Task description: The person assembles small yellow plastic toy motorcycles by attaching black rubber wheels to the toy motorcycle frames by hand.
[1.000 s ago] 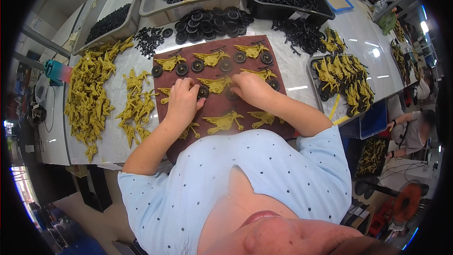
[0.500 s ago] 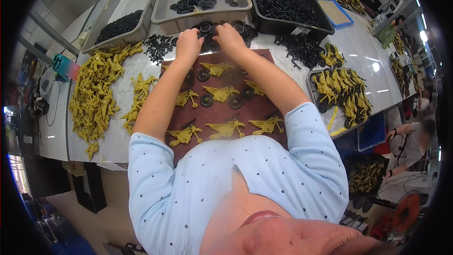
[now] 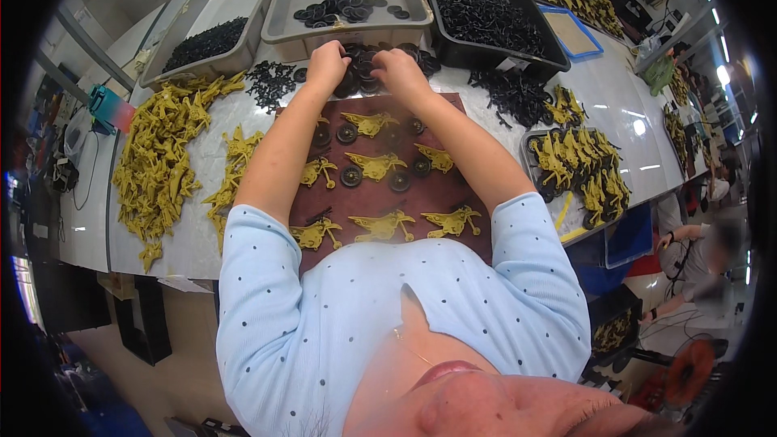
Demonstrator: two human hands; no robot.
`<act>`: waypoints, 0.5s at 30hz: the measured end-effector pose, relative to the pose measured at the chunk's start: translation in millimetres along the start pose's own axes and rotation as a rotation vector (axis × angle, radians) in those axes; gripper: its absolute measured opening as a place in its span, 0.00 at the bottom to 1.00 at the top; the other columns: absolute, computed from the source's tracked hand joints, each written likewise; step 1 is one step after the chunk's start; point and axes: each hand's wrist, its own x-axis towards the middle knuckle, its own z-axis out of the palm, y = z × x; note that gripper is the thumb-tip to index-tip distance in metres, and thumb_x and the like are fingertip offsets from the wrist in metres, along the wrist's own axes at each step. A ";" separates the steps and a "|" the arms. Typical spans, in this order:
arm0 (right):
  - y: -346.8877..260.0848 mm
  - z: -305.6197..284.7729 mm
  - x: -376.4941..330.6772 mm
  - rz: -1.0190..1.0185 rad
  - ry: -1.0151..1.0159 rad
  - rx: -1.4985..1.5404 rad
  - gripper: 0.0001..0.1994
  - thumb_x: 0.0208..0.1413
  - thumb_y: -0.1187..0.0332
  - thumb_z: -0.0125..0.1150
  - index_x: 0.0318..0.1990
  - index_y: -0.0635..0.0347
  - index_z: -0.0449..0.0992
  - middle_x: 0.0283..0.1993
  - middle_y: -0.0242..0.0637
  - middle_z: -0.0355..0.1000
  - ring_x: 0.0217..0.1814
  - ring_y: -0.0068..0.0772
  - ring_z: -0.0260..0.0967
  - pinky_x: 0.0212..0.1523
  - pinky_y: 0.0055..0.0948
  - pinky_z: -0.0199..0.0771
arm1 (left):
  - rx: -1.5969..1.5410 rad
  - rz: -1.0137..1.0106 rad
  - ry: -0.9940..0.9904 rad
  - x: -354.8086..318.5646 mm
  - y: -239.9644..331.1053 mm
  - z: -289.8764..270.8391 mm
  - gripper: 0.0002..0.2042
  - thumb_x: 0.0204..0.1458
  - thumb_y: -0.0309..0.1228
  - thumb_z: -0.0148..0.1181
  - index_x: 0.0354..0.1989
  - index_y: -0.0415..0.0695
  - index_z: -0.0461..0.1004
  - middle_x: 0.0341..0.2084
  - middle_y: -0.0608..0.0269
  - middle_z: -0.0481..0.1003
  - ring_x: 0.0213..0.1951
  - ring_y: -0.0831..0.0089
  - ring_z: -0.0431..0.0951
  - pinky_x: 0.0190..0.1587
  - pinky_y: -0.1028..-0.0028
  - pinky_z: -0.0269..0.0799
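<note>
Both my hands reach to the pile of black wheels (image 3: 362,73) at the far edge of the brown mat (image 3: 437,202). My left hand (image 3: 329,63) is at the pile's left side, its fingers closed; what they hold, if anything, is hidden. At the right side, my right hand (image 3: 400,73) has its fingers bent inward over the wheels, and I cannot make out what is in them. On the mat, yellow toy motorcycle bodies (image 3: 374,167) lie in rows. Loose black wheels (image 3: 350,176) sit beside the bodies in the upper rows.
A grey bin (image 3: 348,36) with more wheels stands beyond the pile, between another grey bin (image 3: 174,57) and a black bin (image 3: 502,57) of small black parts. Yellow parts (image 3: 162,154) heap at left. A tray (image 3: 530,163) of assembled pieces is at right.
My hands have moved slightly apart over the wheel pile. The right hand's fingers have drawn back a little toward the right. The pieces on the mat stay in place.
</note>
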 end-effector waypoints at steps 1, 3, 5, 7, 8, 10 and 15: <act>1.5 3.9 -1.3 -0.037 -0.028 -0.007 0.11 0.46 0.72 0.64 0.39 0.63 0.75 0.38 0.48 0.70 0.43 0.50 0.69 0.44 0.39 0.69 | 0.003 0.043 0.030 -2.6 3.2 -6.5 0.12 0.43 0.31 0.66 0.34 0.39 0.74 0.30 0.49 0.77 0.37 0.52 0.77 0.41 0.61 0.71; 4.1 11.1 -2.2 -0.080 -0.058 -0.011 0.13 0.45 0.73 0.64 0.40 0.64 0.74 0.40 0.48 0.69 0.44 0.49 0.68 0.45 0.39 0.69 | -0.011 0.022 0.013 -6.5 10.1 -20.3 0.12 0.44 0.32 0.65 0.35 0.39 0.75 0.32 0.50 0.77 0.37 0.53 0.77 0.41 0.62 0.71; 3.5 17.8 -1.5 -0.104 -0.089 -0.111 0.15 0.44 0.75 0.64 0.42 0.64 0.73 0.42 0.49 0.67 0.46 0.50 0.67 0.46 0.39 0.69 | -0.068 0.060 0.062 -14.3 13.4 -35.9 0.13 0.45 0.32 0.65 0.37 0.39 0.75 0.32 0.52 0.78 0.36 0.58 0.78 0.40 0.66 0.72; 2.2 22.3 1.3 -0.113 -0.066 -0.121 0.13 0.43 0.74 0.64 0.38 0.65 0.72 0.40 0.48 0.67 0.45 0.51 0.68 0.45 0.40 0.70 | -0.135 -0.011 0.040 -26.0 13.7 -58.0 0.12 0.46 0.32 0.65 0.38 0.39 0.75 0.32 0.52 0.78 0.36 0.60 0.79 0.39 0.67 0.72; 3.7 23.4 2.0 -0.109 -0.038 -0.138 0.10 0.42 0.73 0.64 0.33 0.65 0.71 0.38 0.47 0.67 0.44 0.51 0.68 0.43 0.42 0.71 | -0.105 0.008 0.002 -34.1 10.1 -68.6 0.12 0.46 0.31 0.64 0.38 0.39 0.75 0.31 0.52 0.78 0.35 0.62 0.79 0.39 0.68 0.72; 7.6 22.6 4.5 -0.134 -0.033 -0.145 0.09 0.44 0.73 0.63 0.32 0.65 0.70 0.37 0.47 0.67 0.44 0.51 0.68 0.43 0.42 0.71 | -0.132 0.000 -0.104 -54.7 -3.8 -85.9 0.11 0.46 0.28 0.63 0.37 0.38 0.75 0.29 0.54 0.78 0.32 0.66 0.79 0.36 0.71 0.71; -2.1 10.1 4.2 -0.156 -0.046 -0.120 0.05 0.49 0.73 0.58 0.33 0.63 0.73 0.37 0.46 0.68 0.42 0.51 0.68 0.42 0.42 0.70 | -0.128 -0.197 -0.275 -138.9 -18.4 -124.1 0.12 0.46 0.31 0.64 0.39 0.41 0.75 0.30 0.52 0.78 0.35 0.60 0.78 0.38 0.67 0.72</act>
